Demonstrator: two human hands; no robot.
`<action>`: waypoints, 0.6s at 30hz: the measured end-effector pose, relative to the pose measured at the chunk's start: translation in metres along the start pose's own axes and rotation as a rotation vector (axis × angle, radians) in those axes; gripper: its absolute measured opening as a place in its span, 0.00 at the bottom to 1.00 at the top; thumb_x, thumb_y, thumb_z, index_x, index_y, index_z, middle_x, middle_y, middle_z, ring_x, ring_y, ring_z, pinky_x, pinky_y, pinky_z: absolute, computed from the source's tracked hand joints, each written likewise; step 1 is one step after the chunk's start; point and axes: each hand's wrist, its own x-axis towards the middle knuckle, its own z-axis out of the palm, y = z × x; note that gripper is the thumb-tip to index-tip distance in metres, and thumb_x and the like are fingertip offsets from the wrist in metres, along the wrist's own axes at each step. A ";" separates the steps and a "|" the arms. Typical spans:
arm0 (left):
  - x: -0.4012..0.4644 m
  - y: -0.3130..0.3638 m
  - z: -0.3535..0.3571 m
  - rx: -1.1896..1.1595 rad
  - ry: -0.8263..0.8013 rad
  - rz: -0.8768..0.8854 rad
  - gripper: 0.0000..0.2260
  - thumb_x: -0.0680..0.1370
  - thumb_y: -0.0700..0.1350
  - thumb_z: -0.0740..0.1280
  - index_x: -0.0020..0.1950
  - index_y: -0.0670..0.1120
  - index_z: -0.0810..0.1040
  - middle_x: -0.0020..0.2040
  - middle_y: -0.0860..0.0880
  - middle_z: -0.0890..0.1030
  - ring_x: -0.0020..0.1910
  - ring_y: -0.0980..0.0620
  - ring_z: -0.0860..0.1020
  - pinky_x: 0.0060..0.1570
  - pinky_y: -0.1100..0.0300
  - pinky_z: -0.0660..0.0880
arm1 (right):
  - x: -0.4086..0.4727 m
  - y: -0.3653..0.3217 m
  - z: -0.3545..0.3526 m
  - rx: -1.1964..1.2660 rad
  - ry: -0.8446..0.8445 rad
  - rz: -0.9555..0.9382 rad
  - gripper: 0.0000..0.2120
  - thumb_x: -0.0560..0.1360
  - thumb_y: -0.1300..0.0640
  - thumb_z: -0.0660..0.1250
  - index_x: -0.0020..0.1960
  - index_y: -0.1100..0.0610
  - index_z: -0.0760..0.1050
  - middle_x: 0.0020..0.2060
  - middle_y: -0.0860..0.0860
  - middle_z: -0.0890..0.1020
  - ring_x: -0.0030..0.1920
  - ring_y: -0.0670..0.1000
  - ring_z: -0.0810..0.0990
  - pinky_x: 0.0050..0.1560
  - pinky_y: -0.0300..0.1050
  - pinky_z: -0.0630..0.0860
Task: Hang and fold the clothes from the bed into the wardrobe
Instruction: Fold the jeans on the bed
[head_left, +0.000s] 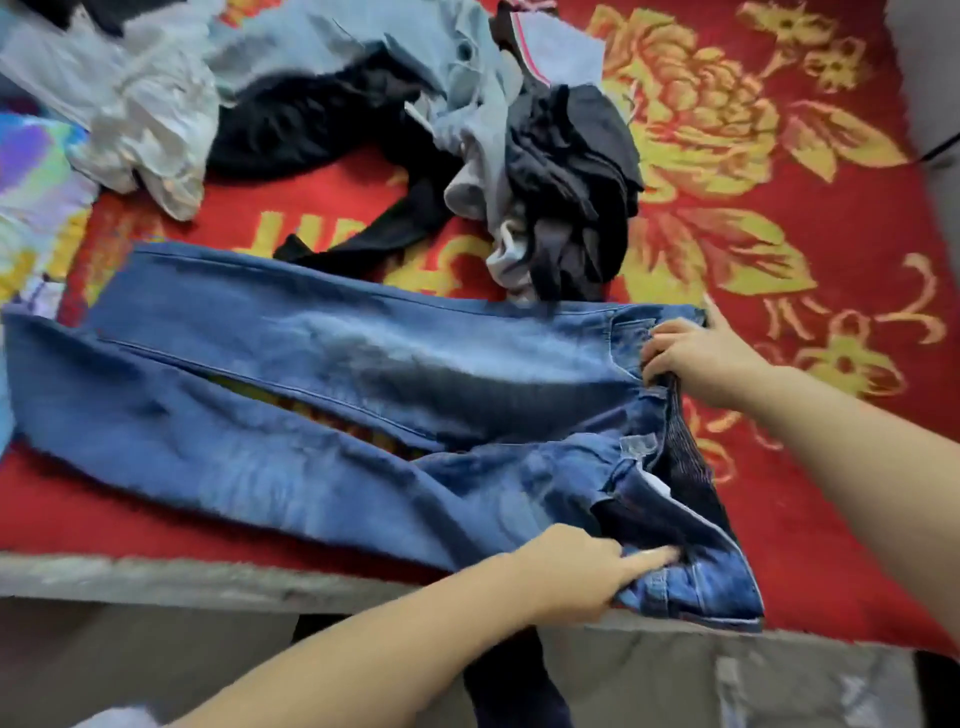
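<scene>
A pair of blue jeans (322, 395) lies spread flat across the red bedspread, legs to the left and waistband to the right. My left hand (576, 566) grips the near corner of the waistband at the bed's front edge, its index finger stretched along the denim. My right hand (701, 358) grips the far part of the waistband, fingers curled into the cloth. Behind the jeans lies a heap of dark and grey clothes (561, 192), with a black garment (311, 124), light blue denim (415, 47) and white cloth (150, 114) further back.
The red bedspread with yellow flowers (779, 171) stretches to the right. A colourful patterned cloth (31, 197) lies at the far left. The bed's grey front edge (182, 579) runs along the bottom, and a dark garment (514, 680) hangs below it.
</scene>
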 end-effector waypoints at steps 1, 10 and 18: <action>0.020 0.011 0.013 -0.003 0.004 -0.004 0.33 0.79 0.40 0.58 0.79 0.55 0.46 0.50 0.40 0.75 0.40 0.39 0.76 0.31 0.53 0.66 | -0.009 0.015 0.019 -0.006 0.026 0.040 0.17 0.76 0.61 0.63 0.55 0.41 0.80 0.60 0.38 0.75 0.72 0.45 0.60 0.70 0.67 0.34; 0.066 -0.005 0.062 -0.120 -0.124 -0.221 0.29 0.80 0.48 0.59 0.79 0.48 0.50 0.77 0.46 0.59 0.75 0.48 0.57 0.73 0.44 0.53 | -0.034 0.025 0.126 0.169 -0.172 0.450 0.26 0.77 0.62 0.59 0.74 0.50 0.63 0.76 0.55 0.57 0.77 0.55 0.52 0.72 0.66 0.50; -0.033 -0.139 0.070 0.278 -0.100 -0.572 0.31 0.78 0.41 0.57 0.79 0.50 0.48 0.79 0.49 0.49 0.77 0.51 0.48 0.73 0.44 0.48 | -0.054 -0.070 0.190 0.533 -0.084 0.506 0.25 0.80 0.51 0.58 0.75 0.55 0.58 0.74 0.57 0.61 0.73 0.58 0.60 0.71 0.57 0.60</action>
